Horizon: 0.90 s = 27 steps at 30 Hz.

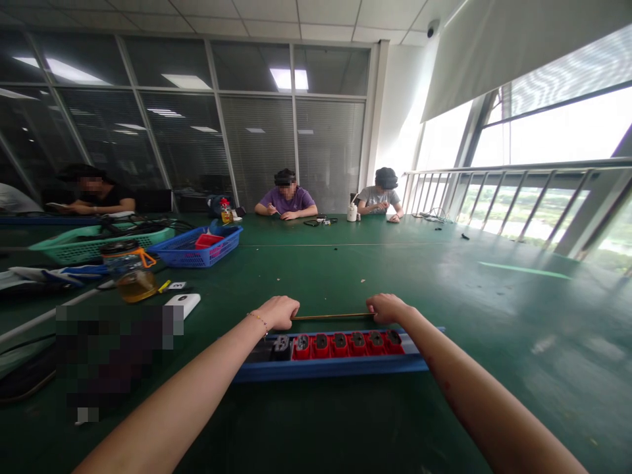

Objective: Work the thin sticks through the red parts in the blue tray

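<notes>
A thin yellowish-brown rod (333, 316) runs level between my hands. My left hand (277, 312), with a bracelet at its wrist, is closed around the rod's left end. Around the right end are the curled fingers of my right hand (388, 308). Just on the near side of the rod lies a long blue tray (330, 370) on the green table. A row of several red connector-like blocks (340, 345) with dark tops sits in it. At the row's left end is a black block (282, 347) of similar shape. My forearms partly cover both ends of the tray.
Left on the table (494, 368) stand a blue basket (197, 253), a green basket (74, 247) and a jar of amber liquid (132, 280). A white device (184, 304) lies nearer. Across the table sit a person in purple (288, 201) and a person in grey (380, 197).
</notes>
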### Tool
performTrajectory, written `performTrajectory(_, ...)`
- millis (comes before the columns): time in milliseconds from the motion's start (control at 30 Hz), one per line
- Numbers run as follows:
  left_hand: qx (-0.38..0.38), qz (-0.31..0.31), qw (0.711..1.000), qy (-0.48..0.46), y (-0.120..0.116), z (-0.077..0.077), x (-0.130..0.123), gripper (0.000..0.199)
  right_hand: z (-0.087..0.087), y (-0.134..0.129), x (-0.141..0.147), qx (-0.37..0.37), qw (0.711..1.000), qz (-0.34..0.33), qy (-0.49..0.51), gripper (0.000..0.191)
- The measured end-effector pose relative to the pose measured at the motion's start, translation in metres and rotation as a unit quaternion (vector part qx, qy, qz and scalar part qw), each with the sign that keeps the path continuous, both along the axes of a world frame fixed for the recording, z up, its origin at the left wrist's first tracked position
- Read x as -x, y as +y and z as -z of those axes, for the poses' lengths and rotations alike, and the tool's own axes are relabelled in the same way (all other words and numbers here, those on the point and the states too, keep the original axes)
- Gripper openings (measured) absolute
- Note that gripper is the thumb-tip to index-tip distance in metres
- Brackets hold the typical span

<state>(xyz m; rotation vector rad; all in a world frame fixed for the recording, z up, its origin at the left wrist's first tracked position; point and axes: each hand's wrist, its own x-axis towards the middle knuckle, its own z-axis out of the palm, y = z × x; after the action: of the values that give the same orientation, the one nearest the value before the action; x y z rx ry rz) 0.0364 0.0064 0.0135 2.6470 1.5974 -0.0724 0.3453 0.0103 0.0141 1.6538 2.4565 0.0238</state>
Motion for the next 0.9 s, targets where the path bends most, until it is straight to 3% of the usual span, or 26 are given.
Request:
performTrajectory(133, 0.006, -0.013, 0.999, -0.047, -0.004, -0.005, 0.002, 0.015, -0.008, -0.008, -0.005, -0.019, 1.000, 0.006, 0.016, 0.025)
performTrajectory(333, -0.123, -0.006, 0.983, -0.139, -0.024, -0.037, 0.008, 0.017, -0.034, -0.028, -0.020, -0.055, 0.997, 0.002, 0.051, 0.036)
performTrajectory(467, -0.131, -0.019, 0.973, -0.188, -0.050, -0.052, 0.015, 0.027, -0.040, -0.056, -0.031, -0.145, 0.984, -0.007, 0.102, 0.034)
performTrajectory(567, -0.084, -0.035, 0.968, -0.233, -0.072, -0.052, 0.017, 0.029, -0.033, -0.077, -0.036, -0.175, 0.979, 0.011, 0.105, 0.032)
performTrajectory(667, 0.016, -0.068, 0.951, -0.303, -0.090, -0.047, 0.020, 0.036, -0.023, -0.092, -0.037, -0.200, 0.974, 0.027, 0.101, 0.033)
performTrajectory(800, 0.154, -0.073, 0.898, -0.406, -0.106, -0.042, 0.026, 0.047, -0.012, -0.101, -0.036, -0.216, 0.970, 0.029, 0.109, 0.035)
performTrajectory(900, 0.162, -0.109, 0.866, -0.461, -0.112, -0.040, 0.030, 0.043, -0.009, -0.103, -0.034, -0.213, 0.966, 0.018, 0.145, 0.036)
